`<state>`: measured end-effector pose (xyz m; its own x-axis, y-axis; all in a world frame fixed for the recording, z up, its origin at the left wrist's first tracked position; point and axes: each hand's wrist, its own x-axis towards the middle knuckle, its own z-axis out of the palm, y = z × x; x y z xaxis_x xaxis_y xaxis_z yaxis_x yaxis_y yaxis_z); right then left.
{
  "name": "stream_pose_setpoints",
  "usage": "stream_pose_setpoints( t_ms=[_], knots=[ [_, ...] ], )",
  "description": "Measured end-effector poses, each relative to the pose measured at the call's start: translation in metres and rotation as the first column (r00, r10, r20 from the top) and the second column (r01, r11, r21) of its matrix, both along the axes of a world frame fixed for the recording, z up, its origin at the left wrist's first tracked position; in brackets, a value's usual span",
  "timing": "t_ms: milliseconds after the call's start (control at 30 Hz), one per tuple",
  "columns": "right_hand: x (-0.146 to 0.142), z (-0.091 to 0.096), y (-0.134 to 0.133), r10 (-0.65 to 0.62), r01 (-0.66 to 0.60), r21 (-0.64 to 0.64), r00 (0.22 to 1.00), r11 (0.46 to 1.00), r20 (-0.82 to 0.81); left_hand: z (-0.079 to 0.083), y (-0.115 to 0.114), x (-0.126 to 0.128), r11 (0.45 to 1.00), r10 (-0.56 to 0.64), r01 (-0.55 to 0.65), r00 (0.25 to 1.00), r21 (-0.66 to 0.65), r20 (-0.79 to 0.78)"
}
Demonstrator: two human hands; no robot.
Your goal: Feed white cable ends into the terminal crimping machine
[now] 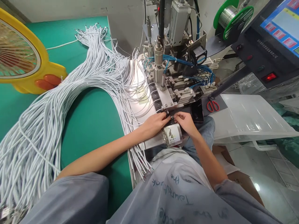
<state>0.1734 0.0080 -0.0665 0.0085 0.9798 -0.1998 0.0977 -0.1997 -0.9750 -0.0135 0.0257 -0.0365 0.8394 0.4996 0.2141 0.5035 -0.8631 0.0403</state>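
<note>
The left hand (158,123) and right hand (183,120) are positioned at the front of the bench machine (167,93), beyond the right edge of the green counter (84,121). A small metal part (172,117) is located between the fingertips of both hands. Right hand: fingers curled, thumb and forefinger pinched on the part. Left hand: fingers bent, tips beside the part; its grip is too small to tell.

A labelled clear bag (173,134) lies directly below the hands, toward the wearer. A large bundle of white cables (77,81) runs from the near left corner of the counter toward its far right corner; a branch curves across the right edge, its loose ends hanging over near the wearer. Further cables rest on the white panel (137,107) left of the machine.

A yellow fan (54,73) stands at the left edge of the counter. Right of the machine are red-handled scissors (213,106), a green-flanged wire spool (230,17) and a control panel (268,46) with a lit screen.
</note>
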Motion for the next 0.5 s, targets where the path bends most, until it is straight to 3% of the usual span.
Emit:
stream_pose_setpoints(
  t_ms=[500],
  knots=[
    [-0.0016, -0.0006, -0.0012, 0.010, -0.010, -0.021, 1.000, 1.000, 0.009, 0.0078, -0.0021, 0.0030, 1.000, -0.013, 0.016, 0.990, 0.020, -0.138]
  ],
)
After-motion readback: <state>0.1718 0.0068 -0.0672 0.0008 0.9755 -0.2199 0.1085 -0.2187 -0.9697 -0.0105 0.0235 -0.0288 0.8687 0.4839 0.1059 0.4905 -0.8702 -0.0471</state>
